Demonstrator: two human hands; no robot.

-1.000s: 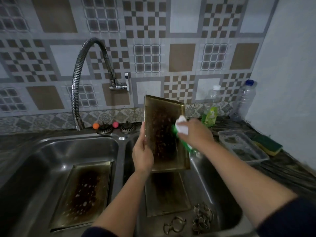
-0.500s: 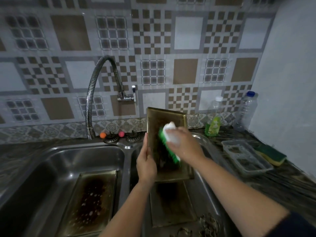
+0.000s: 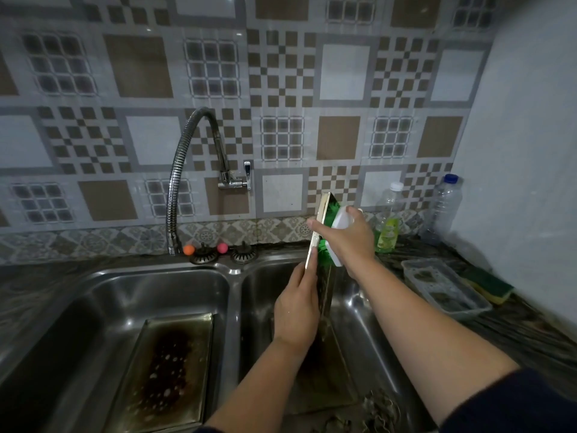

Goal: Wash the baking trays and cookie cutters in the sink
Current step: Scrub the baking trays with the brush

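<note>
My left hand [image 3: 296,310] grips the upright baking tray [image 3: 321,245] edge; my right hand [image 3: 349,235] grips the scrubbing brush [image 3: 335,232] against it. Below my grip, another tray [image 3: 168,370] and cookie cutters [image 3: 381,404] look unwashed.

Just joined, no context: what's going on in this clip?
A person is scrubbing a baking tray held upright over the right sink basin. The left hand grips its lower edge; the right hand holds a white brush with green bristles against it. Another dirty tray lies in the left basin, and cookie cutters sit in the right one.
</note>
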